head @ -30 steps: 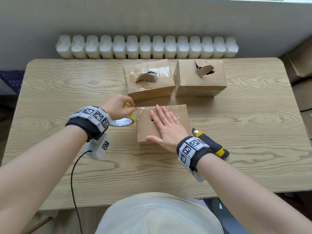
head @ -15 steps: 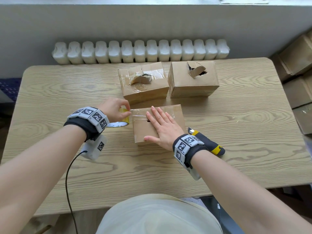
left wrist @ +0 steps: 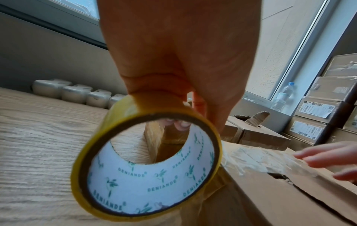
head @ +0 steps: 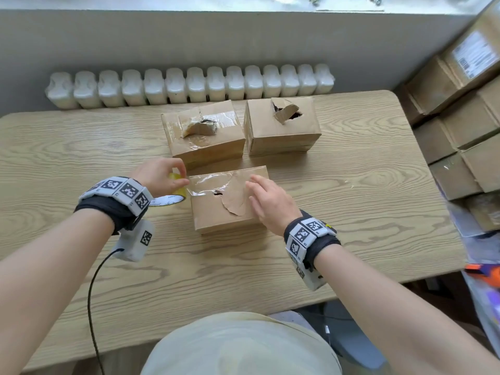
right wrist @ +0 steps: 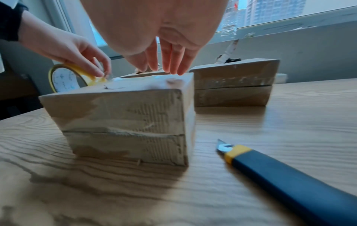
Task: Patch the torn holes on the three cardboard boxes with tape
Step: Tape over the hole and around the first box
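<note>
The near cardboard box (head: 224, 212) has a curved tear in its top, and a clear tape strip (head: 216, 182) runs across the far part of that top. My left hand (head: 180, 178) grips the yellow tape roll (head: 173, 194) at the box's left edge; the strip runs from the roll (left wrist: 146, 165). My right hand (head: 259, 190) is open with straight fingers over the right side of the box top (right wrist: 131, 122). Whether they touch it is unclear. The back-left box (head: 205, 136) has wrinkled tape over its hole. The back-right box (head: 281, 125) has an open torn hole.
A blue and yellow utility knife (right wrist: 280, 171) lies on the wooden table (head: 365, 201) just right of the near box, blade out, mostly hidden under my right wrist in the head view. Stacked cartons (head: 465, 109) stand beyond the table's right edge. A radiator (head: 189, 86) runs behind.
My right hand, pressed flat on the middle of the near box top, has slid to the right and uncovered the tear. The left hand stays on the roll.
</note>
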The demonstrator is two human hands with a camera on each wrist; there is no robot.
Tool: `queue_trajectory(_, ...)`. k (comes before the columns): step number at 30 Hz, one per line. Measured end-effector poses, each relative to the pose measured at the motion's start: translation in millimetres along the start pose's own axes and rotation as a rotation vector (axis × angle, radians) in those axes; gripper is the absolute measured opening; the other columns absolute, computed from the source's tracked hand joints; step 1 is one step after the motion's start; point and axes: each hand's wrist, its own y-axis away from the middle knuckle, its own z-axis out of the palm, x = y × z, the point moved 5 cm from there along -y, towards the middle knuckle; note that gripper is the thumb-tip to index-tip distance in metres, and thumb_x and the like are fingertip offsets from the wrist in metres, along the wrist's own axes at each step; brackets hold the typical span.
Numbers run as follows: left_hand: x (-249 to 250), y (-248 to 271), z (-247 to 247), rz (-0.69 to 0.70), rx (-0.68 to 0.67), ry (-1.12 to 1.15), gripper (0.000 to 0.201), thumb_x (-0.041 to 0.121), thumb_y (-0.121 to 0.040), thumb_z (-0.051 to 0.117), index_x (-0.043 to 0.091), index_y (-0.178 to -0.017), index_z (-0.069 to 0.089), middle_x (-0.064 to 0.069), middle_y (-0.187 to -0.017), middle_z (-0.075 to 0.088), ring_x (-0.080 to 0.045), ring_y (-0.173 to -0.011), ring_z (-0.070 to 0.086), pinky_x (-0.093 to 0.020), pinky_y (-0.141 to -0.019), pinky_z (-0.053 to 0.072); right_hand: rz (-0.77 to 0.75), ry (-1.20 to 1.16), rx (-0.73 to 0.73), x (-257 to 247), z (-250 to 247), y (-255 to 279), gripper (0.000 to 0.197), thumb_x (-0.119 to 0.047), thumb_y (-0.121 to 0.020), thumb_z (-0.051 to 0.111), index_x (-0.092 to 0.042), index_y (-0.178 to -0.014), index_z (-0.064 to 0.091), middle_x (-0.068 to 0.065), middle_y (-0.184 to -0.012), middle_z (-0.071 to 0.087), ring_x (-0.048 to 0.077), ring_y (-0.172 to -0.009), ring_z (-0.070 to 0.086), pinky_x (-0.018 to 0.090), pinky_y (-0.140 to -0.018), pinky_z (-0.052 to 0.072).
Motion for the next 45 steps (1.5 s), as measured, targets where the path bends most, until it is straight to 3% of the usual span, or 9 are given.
queue_trajectory(5,-1.7,1.0,0.8,0.012,0.002,0.041,0.015,0.036,-0.085,0.065,0.023,-0.092,0.064,-0.004,-0.095,0.060,-0.020,-0.085,0.054,-0.033,-0.076,0.044,0.083,0.046,0.160,34.2,-10.9,31.0,0.027,-0.013,-0.087,0.041,-0.001,-0.100,0.062,0.014,-0.097,0.060,0.033,-0.086,0.059,0.042,-0.068,0.053)
queue_trajectory(8,-6.1,1.5,3.6,0.018,-0.020,0.080,0.010,0.032,-0.084,0.068,0.024,-0.084,0.063,-0.003,-0.096,0.063,-0.022,-0.093,0.057,-0.037,-0.081,0.047,0.205,0.122,0.097,58.4,0.7,46.5,0.012,-0.006,-0.082,0.057,-0.003,-0.094,0.061,0.013,-0.088,0.057,0.033,-0.078,0.058,0.040,-0.062,0.051)
queue_trajectory(13,-5.0,4.9,5.5,0.015,-0.008,0.127,0.014,0.025,-0.085,0.068,0.028,-0.076,0.058,0.019,-0.075,0.050,-0.016,-0.086,0.051,-0.029,-0.073,0.036,0.463,0.222,-0.236,93.2,24.5,59.6,0.036,-0.025,-0.088,0.061,-0.010,-0.119,0.050,0.008,-0.116,0.051,0.027,-0.108,0.050,0.036,-0.088,0.040)
queue_trajectory(17,-14.6,2.6,7.6,-0.031,-0.020,0.121,0.013,0.029,-0.083,0.070,0.019,-0.084,0.063,0.011,-0.074,0.051,-0.017,-0.090,0.051,-0.031,-0.075,0.038,0.590,0.284,-0.283,107.1,30.7,61.8,0.041,-0.028,-0.088,0.062,-0.012,-0.121,0.044,0.007,-0.121,0.050,0.024,-0.114,0.048,0.037,-0.091,0.041)
queue_trajectory(21,-19.1,3.2,7.1,-0.058,-0.055,0.133,0.013,0.035,-0.082,0.070,0.024,-0.085,0.062,-0.002,-0.094,0.061,-0.019,-0.102,0.056,-0.037,-0.085,0.046,0.595,0.287,-0.311,109.1,31.7,55.0,0.028,-0.014,-0.093,0.053,-0.006,-0.118,0.046,0.012,-0.119,0.050,0.028,-0.111,0.050,0.039,-0.089,0.044)
queue_trajectory(28,-15.9,5.9,5.8,-0.071,-0.061,0.120,0.012,0.035,-0.083,0.068,0.025,-0.088,0.063,-0.003,-0.098,0.063,-0.021,-0.107,0.057,-0.038,-0.088,0.047,0.588,0.053,-0.168,80.3,-13.9,23.7,0.032,-0.020,-0.093,0.055,-0.002,-0.118,0.046,0.017,-0.115,0.046,0.037,-0.102,0.053,0.037,-0.077,0.040)
queue_trajectory(32,-16.4,7.4,4.7,-0.076,-0.055,0.117,0.010,0.037,-0.084,0.066,0.029,-0.085,0.061,-0.004,-0.096,0.063,-0.022,-0.100,0.059,-0.038,-0.085,0.049,0.461,-0.112,-0.067,43.6,-47.4,-5.7,0.035,-0.024,-0.093,0.056,-0.009,-0.124,0.049,0.013,-0.115,0.049,0.030,-0.101,0.054,0.041,-0.087,0.045)
queue_trajectory(38,-19.2,9.0,7.7,-0.069,-0.034,0.138,0.010,0.036,-0.086,0.064,0.026,-0.088,0.060,-0.001,-0.107,0.062,-0.021,-0.106,0.057,-0.036,-0.085,0.048,0.325,-0.626,-0.370,-37.4,-26.7,-41.7,0.026,-0.019,-0.092,0.058,-0.009,-0.116,0.063,0.007,-0.099,0.062,0.018,-0.086,0.058,0.037,-0.085,0.053)
queue_trajectory(45,-25.8,6.1,14.1,-0.092,0.000,0.156,0.009,0.036,-0.092,0.055,0.029,-0.086,0.055,-0.001,-0.094,0.060,-0.022,-0.099,0.058,-0.033,-0.080,0.045,0.588,-1.032,-0.597,-71.0,15.2,-53.0,0.029,-0.016,-0.094,0.056,0.008,-0.109,0.060,0.021,-0.091,0.062,0.027,-0.079,0.062,0.038,-0.079,0.054)
